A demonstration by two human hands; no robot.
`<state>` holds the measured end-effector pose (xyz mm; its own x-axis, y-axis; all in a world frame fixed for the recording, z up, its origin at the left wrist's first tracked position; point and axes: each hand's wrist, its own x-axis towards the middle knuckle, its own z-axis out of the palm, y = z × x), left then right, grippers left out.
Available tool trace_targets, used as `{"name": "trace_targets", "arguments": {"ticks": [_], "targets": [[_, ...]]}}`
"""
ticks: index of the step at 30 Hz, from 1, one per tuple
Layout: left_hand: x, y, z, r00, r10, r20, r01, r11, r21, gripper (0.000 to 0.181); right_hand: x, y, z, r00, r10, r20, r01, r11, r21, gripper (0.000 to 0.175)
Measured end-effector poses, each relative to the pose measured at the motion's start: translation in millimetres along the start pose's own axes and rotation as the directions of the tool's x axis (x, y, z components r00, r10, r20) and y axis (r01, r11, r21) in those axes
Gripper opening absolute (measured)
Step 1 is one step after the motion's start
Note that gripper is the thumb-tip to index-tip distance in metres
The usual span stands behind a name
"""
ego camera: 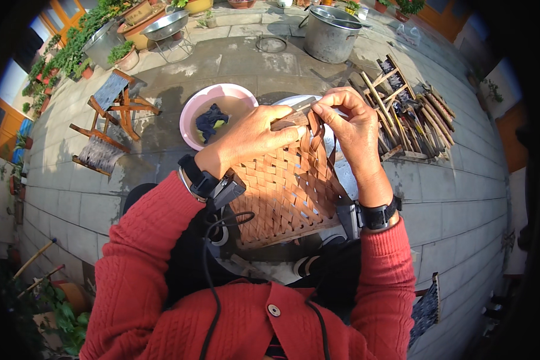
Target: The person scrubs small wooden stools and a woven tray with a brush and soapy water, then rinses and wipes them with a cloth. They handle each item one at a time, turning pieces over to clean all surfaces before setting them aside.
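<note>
Before my lap stands a folding-stool seat of brown flat strips woven in a crisscross pattern. The weave is looser toward its upper right. My left hand grips the wooden bar at the seat's far edge, thumb on the near side and fingers over the top. At that bar's right end, my right hand pinches a brown strip between thumb and forefinger. The strip's far end is hidden by the hand. A lower wooden rail runs along the seat's near edge.
A pink basin holds murky water and a dark cloth; a pale basin lies partly behind the seat. Stools stand left. Stacked wooden frames lie right, below a metal pot. A black cable hangs across my front.
</note>
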<state>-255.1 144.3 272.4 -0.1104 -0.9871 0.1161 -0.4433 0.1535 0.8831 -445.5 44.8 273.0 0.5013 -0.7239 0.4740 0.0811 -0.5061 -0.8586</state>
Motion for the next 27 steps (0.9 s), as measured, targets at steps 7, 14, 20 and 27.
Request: {"name": "trace_targets", "arguments": {"ticks": [7, 14, 20, 27], "targets": [[4.1, 6.0, 3.9, 0.989, -0.109, -0.100, 0.131, 0.957, 0.258, 0.045, 1.7, -7.3, 4.3, 0.995, 0.049, 0.081, -0.055, 0.996, 0.073, 0.007], [2.9, -6.7, 3.7, 0.983, -0.162, -0.092, 0.173, 0.975, 0.139, 0.052, 1.9, -2.6, 8.6, 0.995, 0.033, 0.096, -0.042, 0.995, 0.090, 0.007], [7.3, -26.6, -4.2, 0.959, -0.055, -0.279, 0.051, 0.998, -0.022, 0.052, -4.8, -16.6, 9.5, 0.998, 0.051, -0.047, -0.053, 0.998, -0.041, 0.035], [1.0, -12.3, 13.3, 0.940, -0.292, -0.178, 0.157, 0.831, -0.534, 0.031, -24.2, -26.8, 37.8, 0.977, -0.211, 0.041, 0.204, 0.847, -0.490, 0.054]]}}
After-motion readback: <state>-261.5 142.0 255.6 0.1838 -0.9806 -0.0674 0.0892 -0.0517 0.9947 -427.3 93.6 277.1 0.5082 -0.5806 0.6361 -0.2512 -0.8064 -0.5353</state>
